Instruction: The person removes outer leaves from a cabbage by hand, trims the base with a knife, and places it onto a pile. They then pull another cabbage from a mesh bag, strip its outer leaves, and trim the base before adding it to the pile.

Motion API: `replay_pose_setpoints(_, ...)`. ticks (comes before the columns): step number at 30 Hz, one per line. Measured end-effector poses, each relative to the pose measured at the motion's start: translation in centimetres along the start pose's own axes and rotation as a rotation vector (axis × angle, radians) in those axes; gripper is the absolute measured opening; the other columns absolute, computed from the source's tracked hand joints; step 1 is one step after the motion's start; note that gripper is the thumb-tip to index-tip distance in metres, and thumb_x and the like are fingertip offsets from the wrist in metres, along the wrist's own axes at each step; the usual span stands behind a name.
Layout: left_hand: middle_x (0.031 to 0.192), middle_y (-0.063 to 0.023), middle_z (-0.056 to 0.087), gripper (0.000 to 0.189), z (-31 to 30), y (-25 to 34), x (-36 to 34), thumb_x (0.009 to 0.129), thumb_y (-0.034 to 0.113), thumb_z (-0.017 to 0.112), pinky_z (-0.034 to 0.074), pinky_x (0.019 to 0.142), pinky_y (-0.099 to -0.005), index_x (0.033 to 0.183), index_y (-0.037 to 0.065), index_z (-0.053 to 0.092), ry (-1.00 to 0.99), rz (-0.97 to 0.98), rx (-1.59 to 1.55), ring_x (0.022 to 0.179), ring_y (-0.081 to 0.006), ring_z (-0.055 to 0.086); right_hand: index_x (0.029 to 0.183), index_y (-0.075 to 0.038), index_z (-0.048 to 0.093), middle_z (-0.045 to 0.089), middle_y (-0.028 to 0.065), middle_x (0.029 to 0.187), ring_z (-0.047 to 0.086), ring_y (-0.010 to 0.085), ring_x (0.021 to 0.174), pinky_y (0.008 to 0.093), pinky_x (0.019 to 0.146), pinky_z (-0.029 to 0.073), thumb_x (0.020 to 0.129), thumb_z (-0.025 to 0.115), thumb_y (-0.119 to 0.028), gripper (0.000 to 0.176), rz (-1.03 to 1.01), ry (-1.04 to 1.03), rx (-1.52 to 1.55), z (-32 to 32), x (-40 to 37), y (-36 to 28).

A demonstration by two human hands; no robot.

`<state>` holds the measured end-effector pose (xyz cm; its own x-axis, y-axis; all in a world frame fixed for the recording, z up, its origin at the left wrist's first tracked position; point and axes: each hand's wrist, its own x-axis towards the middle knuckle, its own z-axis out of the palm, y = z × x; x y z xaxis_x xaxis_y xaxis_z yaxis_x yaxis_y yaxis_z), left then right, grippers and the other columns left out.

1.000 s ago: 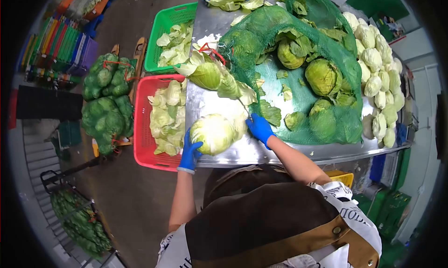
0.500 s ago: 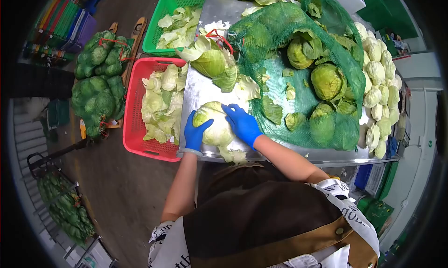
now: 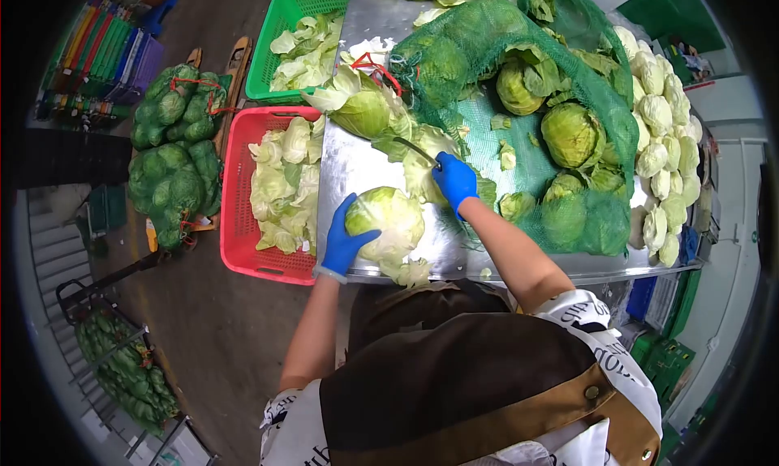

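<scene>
A pale cabbage (image 3: 388, 224) rests on the metal table near its front edge. My left hand (image 3: 346, 235), in a blue glove, lies against its left side with thumb and fingers spread. Up and to the right, my right hand (image 3: 454, 182), also gloved in blue, is closed round the handle of a knife (image 3: 416, 150) with a thin, curved dark blade, which points up-left over loose leaves. Above the cabbage lies a leafy green one (image 3: 363, 114). Right of my right hand, a green net (image 3: 487, 101) holds several cabbages, among them a round one (image 3: 570, 136).
A red basket (image 3: 235, 214) and a green basket (image 3: 261, 60), both with leaves, stand along the left edge of the table (image 3: 341, 162). Trimmed pale cabbages (image 3: 659, 141) are heaped at the right. Netted cabbages (image 3: 172, 182) sit on a pallet at the left.
My right hand has left the cabbage, moved right and up, and now holds the knife. My left hand stays on the cabbage, which sits slightly further right and lower in view.
</scene>
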<state>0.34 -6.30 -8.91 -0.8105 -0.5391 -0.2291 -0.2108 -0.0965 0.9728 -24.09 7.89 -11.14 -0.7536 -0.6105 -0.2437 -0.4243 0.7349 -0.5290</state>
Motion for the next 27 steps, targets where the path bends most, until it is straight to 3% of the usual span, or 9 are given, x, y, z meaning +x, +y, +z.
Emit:
replay_pose_setpoints(4, 0.129, -0.012, 0.046, 0.083, 1.7, -2.1, 3.2, 0.066, 0.004, 0.082, 0.043, 0.098, -0.0328, 0.136, 0.003, 0.037, 0.284, -0.049, -0.1, 0.118, -0.0227, 0.047, 0.123, -0.016, 0.055, 0.052, 0.0105, 0.127, 0.057, 0.0299, 0.104, 0.0408, 0.082, 0.05, 0.086, 0.061, -0.024, 0.038, -0.52, 0.027, 0.059, -2.9, -2.9, -4.4)
replay_pose_setpoints(5, 0.127, -0.0136, 0.047, 0.079, 2.6, -0.1, 3.5, 0.068, -0.001, 0.078, 0.044, 0.098, -0.0331, 0.136, 0.001, 0.036, 0.391, -0.023, -0.269, 0.117, -0.0229, 0.047, 0.124, -0.017, 0.054, 0.053, 0.0103, 0.126, 0.058, 0.0297, 0.104, 0.0407, 0.082, 0.05, 0.087, 0.059, -0.024, 0.038, -0.595, -0.031, 0.06, -2.6, -3.1, -5.0)
replay_pose_setpoints(6, 0.129, -0.0159, 0.044, 0.079, 2.8, 2.1, 3.0, 0.07, -0.005, 0.075, 0.043, 0.098, -0.0334, 0.136, -0.001, 0.033, 0.388, -0.178, -0.522, 0.118, -0.0234, 0.046, 0.126, -0.018, 0.054, 0.054, 0.0101, 0.125, 0.058, 0.0295, 0.103, 0.0406, 0.082, 0.051, 0.089, 0.057, -0.024, 0.038, -0.67, -0.089, 0.06, -2.3, -3.3, -5.6)
replay_pose_setpoints(12, 0.137, -0.0166, 0.038, 0.085, 2.9, -1.5, 0.7, 0.069, 0.001, 0.077, 0.038, 0.104, -0.0352, 0.139, -0.004, 0.029, 0.368, -0.02, -0.154, 0.125, -0.0255, 0.04, 0.128, -0.02, 0.053, 0.059, 0.0144, 0.116, 0.062, 0.0316, 0.096, 0.0435, 0.078, 0.051, 0.094, 0.045, -0.025, 0.036, -0.421, -0.257, -0.264, -0.1, -0.3, -7.4)
replay_pose_setpoints(14, 0.141, -0.0145, 0.036, 0.086, 2.5, -2.1, 1.3, 0.07, 0.003, 0.078, 0.035, 0.106, -0.0343, 0.14, -0.004, 0.028, 0.306, 0.111, 0.154, 0.127, -0.025, 0.038, 0.12, -0.016, 0.058, 0.063, 0.0166, 0.104, 0.062, 0.0339, 0.092, 0.0444, 0.077, 0.05, 0.091, 0.047, -0.03, 0.034, -0.164, -0.21, -0.072, 0.5, 3.2, -5.8)
replay_pose_setpoints(19, 0.139, -0.0178, 0.036, 0.099, -0.1, 1.4, 0.0, 0.062, 0.015, 0.084, 0.032, 0.107, -0.0383, 0.142, 0.002, 0.028, -0.114, 0.177, 0.336, 0.129, -0.0287, 0.037, 0.114, -0.011, 0.061, 0.063, 0.0165, 0.106, 0.062, 0.0341, 0.092, 0.0428, 0.078, 0.05, 0.086, 0.057, -0.03, 0.034, -0.313, -0.075, 0.061, -2.4, -0.5, -5.9)
replay_pose_setpoints(23, 0.132, -0.0179, 0.043, 0.088, -2.0, -0.1, -2.4, 0.067, 0.02, 0.083, 0.041, 0.099, -0.0379, 0.138, 0.001, 0.034, -0.056, 0.031, 0.414, 0.119, -0.027, 0.046, 0.106, -0.006, 0.063, 0.065, 0.0166, 0.094, 0.064, 0.033, 0.083, 0.0382, 0.076, 0.05, 0.079, 0.068, -0.041, 0.044, -0.014, -0.173, 0.311, -1.8, -7.2, -2.9)
replay_pose_setpoints(26, 0.124, -0.0154, 0.052, 0.078, -1.6, -0.6, -2.1, 0.071, 0.019, 0.081, 0.045, 0.094, -0.035, 0.133, -0.002, 0.039, -0.047, -0.497, -0.255, 0.112, -0.0233, 0.053, 0.113, -0.003, 0.059, 0.064, 0.0143, 0.096, 0.063, 0.0306, 0.086, 0.0363, 0.08, 0.049, 0.074, 0.074, -0.042, 0.057, 0.248, -0.406, 0.766, 0.0, -11.2, -3.2)
replay_pose_setpoints(27, 0.118, -0.0136, 0.057, 0.069, -0.8, -1.0, -2.1, 0.073, 0.015, 0.079, 0.049, 0.089, -0.0322, 0.129, -0.003, 0.042, -0.082, -0.313, -0.08, 0.106, -0.0204, 0.057, 0.116, -0.003, 0.057, 0.061, 0.0142, 0.102, 0.06, 0.0304, 0.094, 0.0362, 0.084, 0.047, 0.07, 0.078, -0.041, 0.064, 0.061, -0.257, 0.529, 3.5, -11.0, -1.4)
